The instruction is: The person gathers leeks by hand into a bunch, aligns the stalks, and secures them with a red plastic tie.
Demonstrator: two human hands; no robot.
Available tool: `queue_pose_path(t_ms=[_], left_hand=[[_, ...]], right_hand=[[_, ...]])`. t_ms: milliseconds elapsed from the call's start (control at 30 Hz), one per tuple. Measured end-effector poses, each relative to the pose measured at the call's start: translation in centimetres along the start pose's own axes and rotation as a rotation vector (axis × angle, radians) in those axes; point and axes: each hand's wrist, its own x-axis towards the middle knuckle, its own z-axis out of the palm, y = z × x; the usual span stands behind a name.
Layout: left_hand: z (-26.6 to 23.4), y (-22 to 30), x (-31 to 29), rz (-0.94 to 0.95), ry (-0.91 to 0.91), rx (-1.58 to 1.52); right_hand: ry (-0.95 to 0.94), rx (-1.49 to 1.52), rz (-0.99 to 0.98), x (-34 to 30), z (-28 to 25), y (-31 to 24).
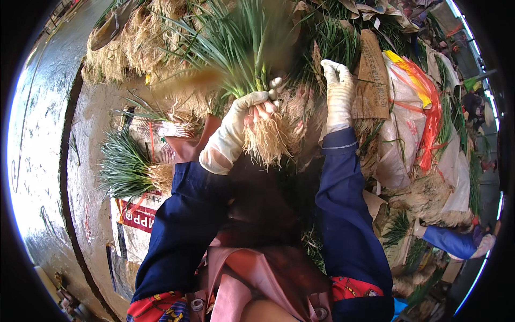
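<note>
My left hand (236,126), in a whitish work glove, is wrapped round a bunch of scallions (252,53) just below its leaves. The green tops fan out upward and away from me. Pale stems and a tuft of stringy roots (266,134) hang below the fingers. White-gloved fingertips (276,88) show behind the stems; whose they are I cannot tell. To the right, apart from the bunch, my right hand (339,91) is raised over more scallions (335,45) with its gloved fingers curled in; anything small between them is hidden.
At left, another scallion bunch (129,166) lies by a printed sack (131,236). Rooty scallions (142,43) are heaped at the far left. Brown cardboard (371,78) and a white sack (399,123) with orange netting (432,129) lie right. A person's blue sleeve (448,239) shows lower right.
</note>
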Motion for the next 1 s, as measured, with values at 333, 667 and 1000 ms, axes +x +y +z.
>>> queue_pose_path(t_ms=[333, 667, 1000], left_hand=[[-3.6, -2.4, 1.4, 0.03, 0.063, -0.027], [-2.6, -3.7, 2.0, -0.216, -0.126, -0.139], [0.1, -4.6, -0.5, -0.209, -0.005, -0.143]], right_hand=[[-0.379, -1.028, 0.314, 10.8, 1.8, 4.6], [-0.34, -0.239, -0.035, -6.5, -5.1, -2.4], [-0.501, 0.367, 0.808, -6.3, 0.7, 1.3]])
